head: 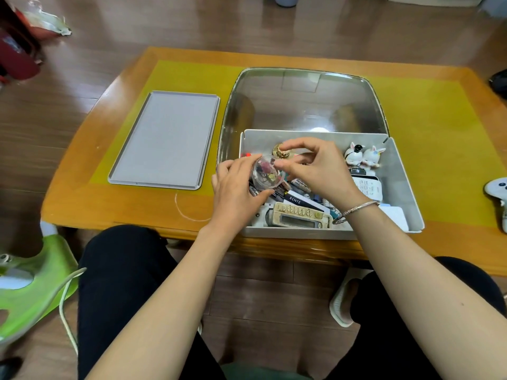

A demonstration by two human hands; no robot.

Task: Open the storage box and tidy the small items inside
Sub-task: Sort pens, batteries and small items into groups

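The grey storage box (403, 187) stands open on the table, its clear lid (301, 100) tipped back behind it. Inside lie a remote control (299, 216), pens, cards, a white calculator (369, 187), a gold round item (280, 152) and two small white figurines (363, 156). My left hand (236, 187) holds a small clear round container (267, 174) of tiny coloured bits over the box's left side. My right hand (315, 168), with a silver bracelet at the wrist, pinches the same container's right edge.
A flat grey tray (164, 141) lies on the yellow mat left of the box. A white game controller (498, 190) sits at the table's right edge. A green stool (33, 286) and a white cable are on the floor at my left.
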